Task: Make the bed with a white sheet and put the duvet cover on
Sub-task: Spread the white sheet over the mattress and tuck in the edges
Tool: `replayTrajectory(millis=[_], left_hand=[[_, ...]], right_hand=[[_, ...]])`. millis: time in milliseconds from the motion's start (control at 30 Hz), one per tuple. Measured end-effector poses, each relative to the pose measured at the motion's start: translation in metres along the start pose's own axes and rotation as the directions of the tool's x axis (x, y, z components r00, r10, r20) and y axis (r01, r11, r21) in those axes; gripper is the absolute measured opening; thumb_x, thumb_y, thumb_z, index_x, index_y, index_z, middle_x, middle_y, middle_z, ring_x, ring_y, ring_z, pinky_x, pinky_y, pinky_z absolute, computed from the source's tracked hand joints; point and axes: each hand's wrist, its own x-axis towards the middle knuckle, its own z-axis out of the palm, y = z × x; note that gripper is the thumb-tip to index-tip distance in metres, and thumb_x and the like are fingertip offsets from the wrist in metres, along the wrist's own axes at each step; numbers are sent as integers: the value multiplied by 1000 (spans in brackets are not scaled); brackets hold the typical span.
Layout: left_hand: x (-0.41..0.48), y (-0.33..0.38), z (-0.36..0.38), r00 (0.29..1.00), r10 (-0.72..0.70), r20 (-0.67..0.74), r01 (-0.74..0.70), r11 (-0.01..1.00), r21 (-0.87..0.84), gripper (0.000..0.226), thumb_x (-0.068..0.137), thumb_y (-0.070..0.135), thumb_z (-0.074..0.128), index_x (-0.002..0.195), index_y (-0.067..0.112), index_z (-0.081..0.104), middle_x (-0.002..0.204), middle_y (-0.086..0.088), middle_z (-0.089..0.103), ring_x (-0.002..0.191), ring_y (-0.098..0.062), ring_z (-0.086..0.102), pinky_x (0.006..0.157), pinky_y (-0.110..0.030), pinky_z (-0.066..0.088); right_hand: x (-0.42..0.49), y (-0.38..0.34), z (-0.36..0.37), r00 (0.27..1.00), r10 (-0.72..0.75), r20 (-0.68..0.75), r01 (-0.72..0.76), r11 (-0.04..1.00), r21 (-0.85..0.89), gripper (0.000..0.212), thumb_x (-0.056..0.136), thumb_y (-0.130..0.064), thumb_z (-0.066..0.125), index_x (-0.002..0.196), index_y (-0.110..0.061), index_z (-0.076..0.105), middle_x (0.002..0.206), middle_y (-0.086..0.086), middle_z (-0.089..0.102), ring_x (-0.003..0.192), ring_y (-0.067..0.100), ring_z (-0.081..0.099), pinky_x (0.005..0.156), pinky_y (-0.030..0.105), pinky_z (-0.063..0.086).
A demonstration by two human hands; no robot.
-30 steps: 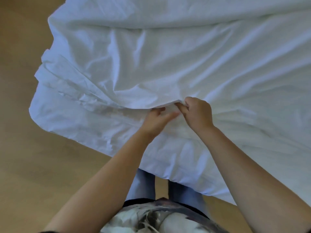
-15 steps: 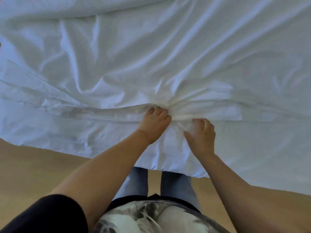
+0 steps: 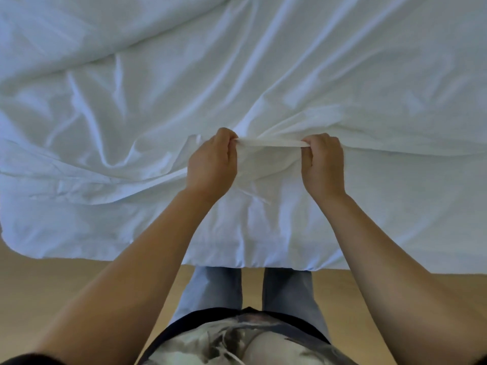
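1. The left hand (image 3: 212,162) is clenched, with thumb and curled fingers pinching a folded hem (image 3: 270,143) of white fabric (image 3: 342,75). The knuckles face up and the forearm reaches in from the lower left.
2. The right hand (image 3: 322,162) is also clenched and grasps the same hem at its other end. The two hands are level with each other and a little apart.
3. The hem runs between the two fists as a narrow, taut, straight strip, lifted slightly above the cloth under it.
4. Below the strip the fabric sags into a shallow pocket between the wrists. A thin white tie (image 3: 254,196) lies there on the lower layer, slanting down to the right.
5. Creases fan out from both grips, with long folds running up and right from the right hand and softer rumples spreading left from the left hand.
6. The white fabric covers the whole bed in view. Its lower layer hangs over the near edge of the bed, right in front of the person. I cannot tell whether the held layer is the sheet or the duvet cover.
7. At the near left corner the cloth rounds off above a tan wooden floor (image 3: 66,299).
8. The person's grey-blue trousers (image 3: 216,291) stand against the near edge, below a pale patterned top (image 3: 237,341).
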Motion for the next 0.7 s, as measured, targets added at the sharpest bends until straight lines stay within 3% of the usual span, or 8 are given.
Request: replayTrajectory(millis=[100,167,300,467,600,700], left_hand=[[2,5,10,987,9,160,-20,998,62,22,94,32,46,97,15,60,85,4,61,81,-18,56,66,-29,38],[5,14,21,978,38,206,-58,994,94,30,94,35,48,111,16,61,103,0,63,98,-20,55,78,-30,42],[13,44,48,955,39,292,-102,974,201,38,94,29,47,130,16,50,123,-6,55,115,-25,47,92,-38,39],[16,97,88,930,14,368,-124,953,276,51,91,24,49,140,17,37,137,-9,42,123,-29,39,98,-40,34],[30,163,137,949,127,289,-214,932,294,58,89,18,52,144,20,32,144,-6,35,131,-28,31,104,-41,28],[45,222,193,918,189,348,-331,850,410,60,93,27,51,147,22,25,149,-5,30,137,-26,26,109,-46,21]], right_hand=[[-8,16,-1,951,73,300,-88,996,35,21,92,-10,49,107,-1,62,100,13,62,95,30,55,77,29,38],[-17,29,-5,896,87,435,-123,991,56,30,92,-14,51,121,-6,58,114,8,60,105,23,55,83,25,38],[-12,61,-29,938,158,308,-182,982,51,34,92,-11,49,125,-3,55,122,13,56,112,25,52,88,28,38],[-7,110,-57,933,197,303,-205,979,-5,35,93,-11,48,126,-2,53,126,15,52,119,28,46,93,32,37],[-12,173,-89,936,198,290,-204,979,-9,35,91,-10,49,125,-3,53,127,14,50,122,27,41,94,28,32],[-16,234,-119,947,187,261,-196,981,9,34,91,-10,48,124,-5,53,127,12,50,121,25,41,93,26,31]])
